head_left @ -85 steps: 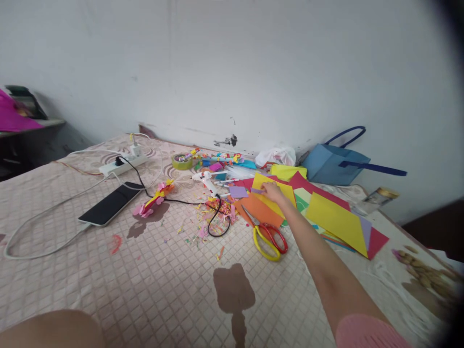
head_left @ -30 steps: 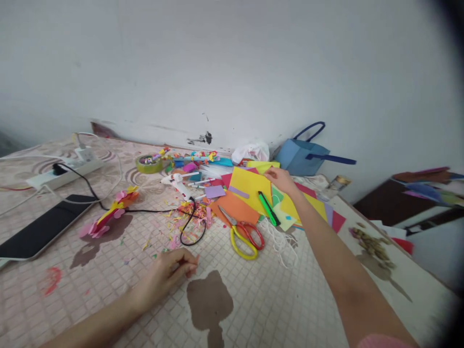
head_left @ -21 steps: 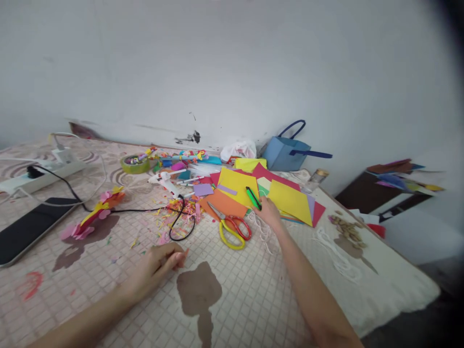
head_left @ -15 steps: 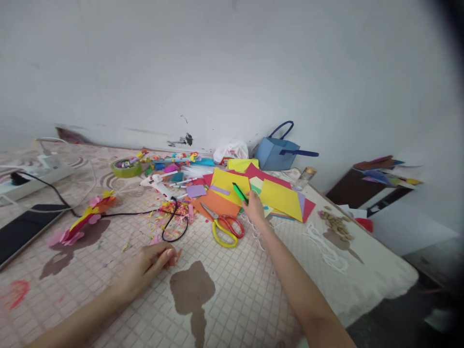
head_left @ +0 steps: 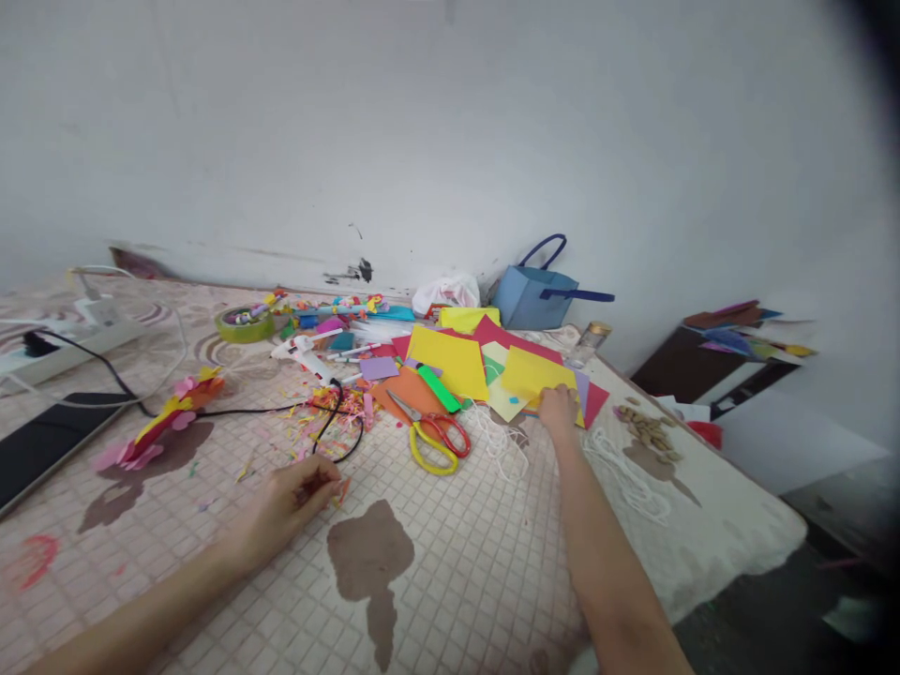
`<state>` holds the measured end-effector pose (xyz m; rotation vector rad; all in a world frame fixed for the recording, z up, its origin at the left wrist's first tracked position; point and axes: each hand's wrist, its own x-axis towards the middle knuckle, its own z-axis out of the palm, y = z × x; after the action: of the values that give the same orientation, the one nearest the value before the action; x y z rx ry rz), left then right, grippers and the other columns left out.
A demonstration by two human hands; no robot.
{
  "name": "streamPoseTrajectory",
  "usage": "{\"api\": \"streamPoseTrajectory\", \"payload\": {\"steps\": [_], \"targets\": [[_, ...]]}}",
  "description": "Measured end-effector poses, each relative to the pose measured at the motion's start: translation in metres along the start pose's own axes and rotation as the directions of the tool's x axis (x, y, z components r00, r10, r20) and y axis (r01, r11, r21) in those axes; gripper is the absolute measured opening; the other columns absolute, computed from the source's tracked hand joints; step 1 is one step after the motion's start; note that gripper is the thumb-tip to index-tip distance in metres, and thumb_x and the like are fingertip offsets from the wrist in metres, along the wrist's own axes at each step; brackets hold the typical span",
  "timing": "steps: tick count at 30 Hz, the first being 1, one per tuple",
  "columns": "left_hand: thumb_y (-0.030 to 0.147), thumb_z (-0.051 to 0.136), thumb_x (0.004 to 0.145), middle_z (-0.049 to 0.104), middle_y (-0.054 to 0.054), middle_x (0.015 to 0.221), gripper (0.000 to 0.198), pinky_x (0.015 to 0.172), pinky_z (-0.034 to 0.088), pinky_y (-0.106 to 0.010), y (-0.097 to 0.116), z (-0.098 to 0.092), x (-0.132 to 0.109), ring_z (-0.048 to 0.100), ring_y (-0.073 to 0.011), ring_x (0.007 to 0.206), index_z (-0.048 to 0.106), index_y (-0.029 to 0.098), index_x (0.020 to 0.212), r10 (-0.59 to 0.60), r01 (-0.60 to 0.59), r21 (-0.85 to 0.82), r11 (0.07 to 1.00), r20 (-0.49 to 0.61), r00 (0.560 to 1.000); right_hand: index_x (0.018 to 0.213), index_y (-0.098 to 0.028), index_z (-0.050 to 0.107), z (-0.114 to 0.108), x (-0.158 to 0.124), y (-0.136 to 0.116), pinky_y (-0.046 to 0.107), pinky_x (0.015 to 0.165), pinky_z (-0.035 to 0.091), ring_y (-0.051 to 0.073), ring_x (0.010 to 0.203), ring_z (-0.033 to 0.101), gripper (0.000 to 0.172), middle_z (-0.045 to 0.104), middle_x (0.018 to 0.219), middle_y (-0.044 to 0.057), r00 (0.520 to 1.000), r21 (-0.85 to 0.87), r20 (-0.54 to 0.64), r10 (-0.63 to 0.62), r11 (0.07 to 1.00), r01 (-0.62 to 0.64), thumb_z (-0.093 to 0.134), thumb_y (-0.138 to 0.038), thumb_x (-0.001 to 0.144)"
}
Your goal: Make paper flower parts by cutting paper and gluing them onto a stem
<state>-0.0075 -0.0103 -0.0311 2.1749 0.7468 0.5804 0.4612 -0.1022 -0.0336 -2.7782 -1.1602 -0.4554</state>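
Note:
My left hand [head_left: 304,499] rests low over the table with its thumb and fingers pinched on a small orange paper scrap [head_left: 343,489]. Farther off, my right hand [head_left: 560,411] is closed on the near edge of a yellow paper sheet [head_left: 531,371], its fingertips partly hidden. Left of that hand, a green tool with dark ends [head_left: 437,384], a highlighter or a cutter, lies across the coloured papers. Scissors [head_left: 436,439] with one red and one yellow handle lie partly open, blades on an orange sheet [head_left: 404,389]. White string [head_left: 502,445] is loosely coiled between scissors and right hand.
A glue gun [head_left: 306,358] with a black cord sits among paper shreds [head_left: 330,412]. At left are a paper flower craft [head_left: 169,420], a tablet [head_left: 52,441] and a power strip [head_left: 77,347]. A blue bag [head_left: 538,298], glass jar [head_left: 589,345] and peanut-like pile [head_left: 651,433] stand right.
My right hand has let go of the green tool, which now lies on the papers, and has moved right to the yellow sheet. My left hand has turned slightly, showing its pinch.

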Motion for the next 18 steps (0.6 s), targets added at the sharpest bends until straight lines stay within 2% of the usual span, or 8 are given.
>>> {"api": "streamPoseTrajectory", "payload": {"steps": [3, 7, 11, 18], "targets": [[0.038, 0.047, 0.085, 0.06, 0.001, 0.066, 0.024, 0.053, 0.044, -0.02, 0.001, 0.0, 0.0, 0.055, -0.0115, 0.059, 0.057, 0.017, 0.078, -0.01, 0.01, -0.001, 1.0, 0.008, 1.0, 0.113, -0.019, 0.055, 0.005, 0.008, 0.012, 0.038, 0.081, 0.05, 0.018, 0.096, 0.058, 0.026, 0.055, 0.117, 0.008, 0.98, 0.032, -0.079, 0.182, 0.983, -0.18, 0.05, -0.03, 0.091], [0.038, 0.047, 0.086, 0.059, 0.001, 0.065, 0.024, 0.052, 0.043, -0.019, -0.002, 0.001, 0.001, 0.054, -0.0114, 0.058, 0.056, 0.017, 0.078, 0.013, -0.013, 0.017, 1.0, 0.011, 1.0, 0.116, -0.017, 0.053, 0.011, 0.021, 0.021, 0.04, 0.081, 0.05, 0.02, 0.096, 0.058, 0.029, 0.056, 0.117, 0.008, 0.97, 0.096, -0.117, 0.213, 0.974, -0.203, 0.052, -0.03, 0.09], [0.038, 0.047, 0.086, 0.06, 0.001, 0.066, 0.024, 0.053, 0.043, -0.019, -0.008, 0.001, 0.001, 0.055, -0.0116, 0.059, 0.057, 0.018, 0.079, 0.032, -0.033, 0.054, 0.998, 0.018, 0.999, 0.116, -0.016, 0.053, 0.023, 0.022, 0.037, 0.04, 0.08, 0.05, 0.02, 0.096, 0.058, 0.03, 0.056, 0.116, 0.008, 0.985, 0.117, -0.044, 0.169, 0.98, -0.163, 0.053, -0.03, 0.089], [0.039, 0.046, 0.086, 0.061, 0.001, 0.067, 0.024, 0.052, 0.043, -0.019, -0.01, 0.001, 0.0, 0.056, -0.0116, 0.058, 0.057, 0.018, 0.08, 0.024, -0.026, 0.065, 0.998, 0.02, 0.999, 0.116, -0.016, 0.053, 0.04, 0.02, 0.064, 0.041, 0.08, 0.05, 0.02, 0.096, 0.058, 0.031, 0.056, 0.116, 0.008, 0.964, 0.085, 0.107, 0.244, 0.963, -0.254, 0.053, -0.031, 0.089]]}}
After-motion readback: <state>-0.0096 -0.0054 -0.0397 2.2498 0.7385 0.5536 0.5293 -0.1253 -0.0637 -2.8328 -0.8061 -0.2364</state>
